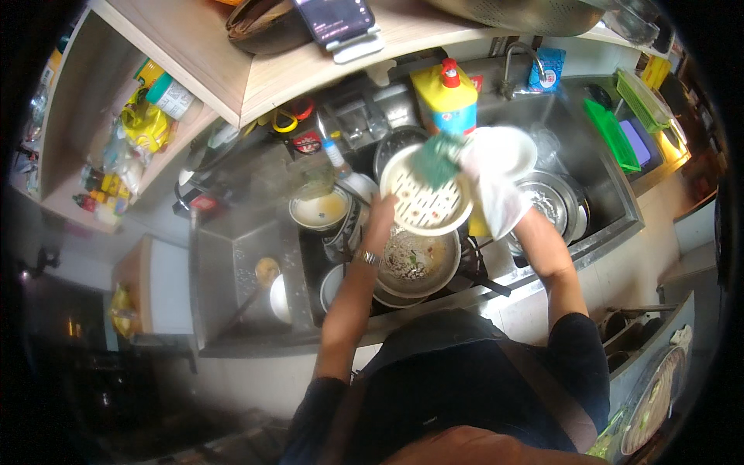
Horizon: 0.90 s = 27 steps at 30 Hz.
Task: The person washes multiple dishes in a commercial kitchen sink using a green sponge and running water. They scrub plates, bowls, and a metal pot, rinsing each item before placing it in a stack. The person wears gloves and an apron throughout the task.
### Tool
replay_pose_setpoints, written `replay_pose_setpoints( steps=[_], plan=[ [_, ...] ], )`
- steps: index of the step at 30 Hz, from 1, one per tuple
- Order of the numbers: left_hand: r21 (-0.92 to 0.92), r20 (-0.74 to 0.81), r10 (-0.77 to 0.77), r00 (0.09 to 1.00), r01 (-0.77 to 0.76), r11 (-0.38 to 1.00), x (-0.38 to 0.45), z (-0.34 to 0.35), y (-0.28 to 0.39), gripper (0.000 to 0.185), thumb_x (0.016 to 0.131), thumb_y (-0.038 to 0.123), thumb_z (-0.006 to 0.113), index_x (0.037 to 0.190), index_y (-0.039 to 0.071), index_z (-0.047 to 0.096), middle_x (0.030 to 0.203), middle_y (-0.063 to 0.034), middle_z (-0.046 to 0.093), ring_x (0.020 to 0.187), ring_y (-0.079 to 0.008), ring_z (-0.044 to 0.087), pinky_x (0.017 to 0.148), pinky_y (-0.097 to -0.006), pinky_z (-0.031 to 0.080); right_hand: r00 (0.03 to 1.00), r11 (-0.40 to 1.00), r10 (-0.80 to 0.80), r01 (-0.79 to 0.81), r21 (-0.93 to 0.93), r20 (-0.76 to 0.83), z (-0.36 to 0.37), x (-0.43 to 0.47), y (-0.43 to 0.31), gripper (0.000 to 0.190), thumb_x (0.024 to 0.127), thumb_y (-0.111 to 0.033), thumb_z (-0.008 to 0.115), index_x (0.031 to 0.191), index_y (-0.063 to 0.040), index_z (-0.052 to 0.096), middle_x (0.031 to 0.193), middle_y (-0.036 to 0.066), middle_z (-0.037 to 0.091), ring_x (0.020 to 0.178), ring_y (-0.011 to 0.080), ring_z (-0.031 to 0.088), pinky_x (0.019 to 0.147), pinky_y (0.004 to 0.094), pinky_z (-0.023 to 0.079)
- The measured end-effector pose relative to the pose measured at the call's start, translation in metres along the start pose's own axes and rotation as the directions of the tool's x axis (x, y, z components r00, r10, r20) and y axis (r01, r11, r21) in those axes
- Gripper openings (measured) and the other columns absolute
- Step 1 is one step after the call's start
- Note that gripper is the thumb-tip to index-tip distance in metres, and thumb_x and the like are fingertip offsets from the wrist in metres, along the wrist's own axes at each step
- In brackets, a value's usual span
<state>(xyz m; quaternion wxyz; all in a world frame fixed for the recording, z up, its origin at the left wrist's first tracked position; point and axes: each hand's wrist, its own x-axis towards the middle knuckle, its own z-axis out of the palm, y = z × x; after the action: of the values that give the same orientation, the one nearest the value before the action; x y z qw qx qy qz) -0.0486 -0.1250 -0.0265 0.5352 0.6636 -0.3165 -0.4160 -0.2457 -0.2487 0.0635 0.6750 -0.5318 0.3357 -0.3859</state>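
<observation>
My left hand [381,215], with a metal watch at the wrist, grips the left rim of a cream slotted plate [427,212]. A white plastic covering hangs loosely over my right hand [485,180], which holds a green scouring pad [436,161] against the top of that plate. Below the plate is a pan [418,261] with murky water and food scraps in it. A white plate [508,152] lies just behind my right hand. Behind the slotted plate stands a yellow jug of detergent [444,99] with a red cap.
At the right, a sink [604,168] holds metal bowls [543,203] under a faucet [508,70]. Left of the pan stands a bowl with yellowish liquid [319,209]. Another steel basin [232,273] is at far left. A wooden shelf [273,87] overhangs the back, bearing a phone [337,20].
</observation>
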Motion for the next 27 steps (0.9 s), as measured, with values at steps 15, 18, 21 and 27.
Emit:
replay_pose_setpoints(
  steps=[15,18,21,27],
  plan=[
    [-0.134,0.109,-0.023,0.994,0.038,0.990,0.052,0.047,0.131,0.046,0.085,0.023,0.057,0.125,0.001,0.050,0.105,-0.0127,0.062,0.085,-0.0208,0.066,0.048,-0.0300,0.050,0.927,0.955,-0.047,0.151,0.255,-0.372,-0.007,0.067,-0.078,0.031,0.095,-0.004,0.054,0.126,0.000,0.050,0.110,0.021,0.065,0.086,0.0333,0.069,0.070,0.0492,0.062],
    [-0.180,0.172,0.005,0.985,0.026,0.983,0.057,0.049,0.145,0.045,0.084,0.024,0.057,0.122,-0.001,0.051,0.103,-0.0132,0.063,0.082,-0.0211,0.067,0.044,-0.0284,0.051,0.894,0.949,-0.192,0.064,-0.309,-0.405,-0.009,0.072,-0.083,0.035,0.101,-0.022,0.046,0.130,-0.002,0.047,0.114,0.027,0.062,0.088,0.0394,0.069,0.078,0.0469,0.057],
    [-0.164,0.172,0.002,0.985,0.026,0.986,0.064,0.049,0.159,0.047,0.085,0.026,0.057,0.123,-0.001,0.051,0.109,-0.0156,0.064,0.090,-0.0250,0.069,0.056,-0.0360,0.058,0.880,0.427,-0.442,0.036,-0.903,-0.174,-0.023,0.083,-0.092,0.041,0.101,-0.033,0.040,0.121,0.000,0.055,0.114,0.031,0.062,0.091,0.0435,0.066,0.082,0.0469,0.051],
    [-0.249,0.195,-0.065,0.979,0.114,0.962,0.071,0.042,0.169,0.053,0.086,0.029,0.055,0.130,0.000,0.049,0.119,-0.0182,0.063,0.099,-0.0303,0.069,0.078,-0.0509,0.060,0.923,-0.290,-0.249,0.219,-0.932,0.294,-0.043,0.124,-0.115,0.041,0.100,-0.030,0.040,0.105,0.000,0.066,0.104,0.024,0.067,0.096,0.0384,0.065,0.082,0.0444,0.053]
  ],
)
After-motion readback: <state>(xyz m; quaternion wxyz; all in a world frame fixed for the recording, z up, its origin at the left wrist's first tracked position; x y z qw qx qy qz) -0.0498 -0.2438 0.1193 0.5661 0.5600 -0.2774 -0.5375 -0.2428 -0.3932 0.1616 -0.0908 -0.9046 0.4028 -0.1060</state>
